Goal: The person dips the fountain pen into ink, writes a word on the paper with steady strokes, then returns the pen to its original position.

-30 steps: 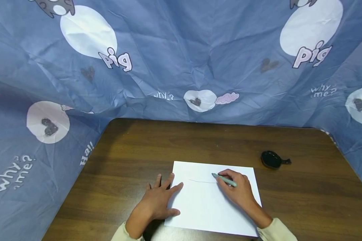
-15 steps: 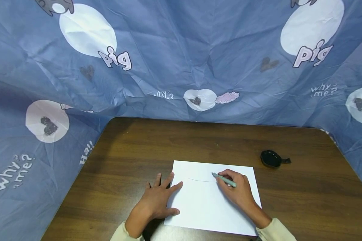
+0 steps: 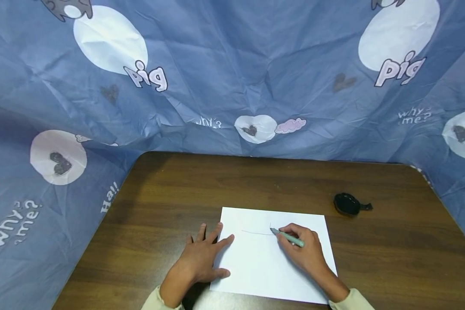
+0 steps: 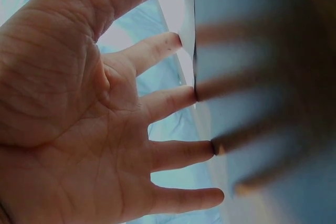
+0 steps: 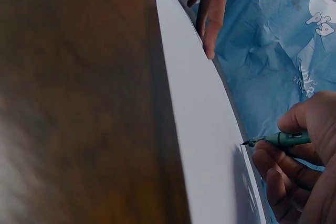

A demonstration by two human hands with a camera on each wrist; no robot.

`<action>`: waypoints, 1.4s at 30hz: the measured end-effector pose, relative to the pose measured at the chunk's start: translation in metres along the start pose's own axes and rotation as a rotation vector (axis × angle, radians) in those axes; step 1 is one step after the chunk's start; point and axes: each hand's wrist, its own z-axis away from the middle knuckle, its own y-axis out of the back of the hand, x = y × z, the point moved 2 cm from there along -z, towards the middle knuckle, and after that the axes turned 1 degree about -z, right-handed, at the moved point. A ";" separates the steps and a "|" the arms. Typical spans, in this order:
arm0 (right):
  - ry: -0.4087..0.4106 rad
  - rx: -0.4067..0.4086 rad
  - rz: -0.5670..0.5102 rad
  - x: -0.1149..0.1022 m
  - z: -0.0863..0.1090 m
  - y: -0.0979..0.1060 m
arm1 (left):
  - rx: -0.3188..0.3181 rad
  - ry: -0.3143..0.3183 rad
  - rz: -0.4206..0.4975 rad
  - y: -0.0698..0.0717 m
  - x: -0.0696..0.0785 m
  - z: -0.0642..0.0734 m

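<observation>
A white sheet of paper [image 3: 271, 271] lies on the wooden table, bearing a thin, nearly level line [image 3: 255, 233] and a short upright stroke [image 3: 270, 224] near its right end. My right hand [image 3: 304, 249] pinches a green fountain pen [image 3: 293, 240], its nib at the foot of that stroke. In the right wrist view the dark nib of the fountain pen [image 5: 286, 139] meets the paper [image 5: 202, 114]. My left hand [image 3: 203, 258] rests with spread fingers across the sheet's left edge, thumb and index fingertip on the paper. Straight, parted fingers show on the left hand [image 4: 105, 108] in the left wrist view.
A small black pan-shaped dish [image 3: 347, 204] with a short handle sits on the table [image 3: 170, 193], right of the paper's far corner. Behind the table hangs a blue printed cloth [image 3: 217, 77], which also runs along both sides.
My right hand has drawn the fountain pen slightly toward me, and a short upright stroke now shows above the nib. My left hand has stayed in place.
</observation>
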 end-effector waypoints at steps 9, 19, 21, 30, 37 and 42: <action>0.026 -0.026 0.002 -0.006 0.016 -0.004 | -0.005 0.002 -0.012 -0.001 0.001 0.000; 0.010 -0.165 -0.068 -0.017 0.044 -0.016 | -0.008 -0.006 -0.009 -0.002 0.002 0.004; 0.022 -0.199 -0.086 -0.020 0.048 -0.019 | -0.004 -0.007 -0.003 -0.003 0.002 0.005; 0.131 -0.316 -0.178 -0.032 0.061 -0.032 | -0.003 0.005 -0.007 -0.003 -0.002 -0.001; 0.144 -0.314 -0.185 -0.034 0.062 -0.034 | -0.005 0.014 -0.015 -0.002 0.000 -0.002; 0.164 -0.328 -0.188 -0.032 0.063 -0.034 | -0.002 0.015 -0.017 -0.001 0.002 -0.002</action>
